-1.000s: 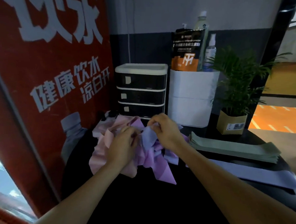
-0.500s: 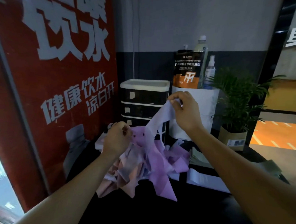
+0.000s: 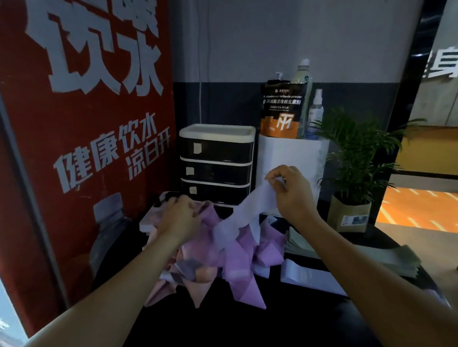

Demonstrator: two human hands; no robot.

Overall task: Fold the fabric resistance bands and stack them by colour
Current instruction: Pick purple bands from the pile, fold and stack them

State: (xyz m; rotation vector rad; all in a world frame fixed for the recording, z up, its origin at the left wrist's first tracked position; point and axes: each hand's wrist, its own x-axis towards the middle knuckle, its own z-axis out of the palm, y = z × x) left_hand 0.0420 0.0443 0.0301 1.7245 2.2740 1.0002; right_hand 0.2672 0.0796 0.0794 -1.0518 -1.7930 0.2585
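A tangled heap of pink and purple fabric bands (image 3: 227, 261) lies on the black table (image 3: 230, 329). My right hand (image 3: 290, 191) pinches one end of a pale lilac band (image 3: 240, 215) and holds it raised above the heap; the band's lower part still runs down into the pile. My left hand (image 3: 178, 215) is closed on the top left of the heap. A folded lilac band (image 3: 307, 278) lies flat to the right of the heap, and a stack of folded green bands (image 3: 397, 260) sits further right, partly hidden behind my right forearm.
A black three-drawer organiser (image 3: 216, 160) and a white box (image 3: 293, 159) carrying a pouch and bottles stand behind the heap. A potted plant (image 3: 350, 183) is at the right rear. A red poster wall (image 3: 82, 128) closes off the left side.
My right hand pulled a lilac band up out of the heap, then lowered slightly and moved right. My left hand stayed closed on the pile. The head view tilted up.
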